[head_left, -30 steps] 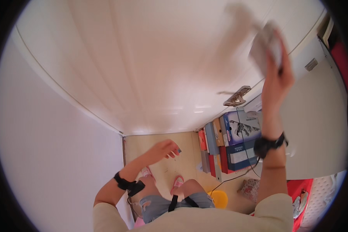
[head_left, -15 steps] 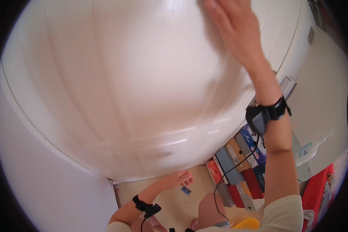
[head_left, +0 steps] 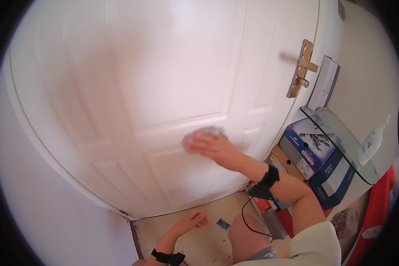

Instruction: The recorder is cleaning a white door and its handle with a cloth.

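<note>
White door (head_left: 186,88): right hand (head_left: 212,148) fingers hold grey cloth (head_left: 216,130) near lower panel (head_left: 186,174) top edge, likely wiping; next stroke calls for even pressure. Left hand (head_left: 191,221) fingers loosely curled, empty.

Motion smears the right hand (head_left: 213,147) against a white door (head_left: 177,88), its fingers covering much of a grey bundle (head_left: 215,130) that, from my remote post, is probably a cloth. I cannot make out the palm of the left hand (head_left: 193,221), and the lower edge cuts off the left arm (head_left: 167,240). The door's top runs out of my frame. The right forearm (head_left: 292,188) blocks part of the stacked boxes (head_left: 306,160); only a scrap of denim shorts (head_left: 265,254) shows. Print on a small blue card (head_left: 223,224) is too fine for me, and a red covering (head_left: 371,217) runs into the dark lens rim.
</note>
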A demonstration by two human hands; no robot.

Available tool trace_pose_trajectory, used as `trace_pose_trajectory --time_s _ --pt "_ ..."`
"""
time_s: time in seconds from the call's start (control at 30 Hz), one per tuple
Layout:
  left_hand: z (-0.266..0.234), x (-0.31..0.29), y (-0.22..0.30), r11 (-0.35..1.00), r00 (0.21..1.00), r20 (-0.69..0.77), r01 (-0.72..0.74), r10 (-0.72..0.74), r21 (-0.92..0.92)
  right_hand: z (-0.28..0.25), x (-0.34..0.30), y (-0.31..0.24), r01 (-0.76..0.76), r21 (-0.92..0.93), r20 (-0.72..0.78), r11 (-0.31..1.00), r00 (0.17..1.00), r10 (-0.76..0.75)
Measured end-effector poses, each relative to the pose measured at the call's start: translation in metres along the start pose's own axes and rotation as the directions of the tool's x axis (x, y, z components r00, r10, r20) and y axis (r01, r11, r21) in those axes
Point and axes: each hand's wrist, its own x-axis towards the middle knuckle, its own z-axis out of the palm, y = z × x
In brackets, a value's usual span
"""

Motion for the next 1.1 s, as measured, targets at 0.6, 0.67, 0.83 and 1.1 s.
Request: trace_pose_trajectory --time_s 0.6,0.67,0.83,1.1 --pt "-0.006 -0.020 -0.043 0.991 0.968 -0.241 0.040 -0.069 -0.125 -0.008 0.004 0.008 -0.336 -0.005 -0.460 0.942 0.837 0.296" --pt "-0.008 -0.024 -0.045 0.993 0.970 -0.226 0.063 -0.085 -0.105 0.010 -0.004 -0.010 -0.355 0.048 -0.439 0.934 0.832 0.339" --pt "-0.007 -0.031 -0.037 0.992 0.972 -0.222 0.058 -0.083 -0.113 0.027 0.050 -0.048 -0.195 0.111 -0.340 0.974 0.914 0.222" --pt "-0.012 -0.031 -0.038 0.998 0.974 -0.223 0.012 -0.025 -0.061 0.061 0.143 -0.109 0.281 0.432 -0.295 0.857 0.942 -0.160"
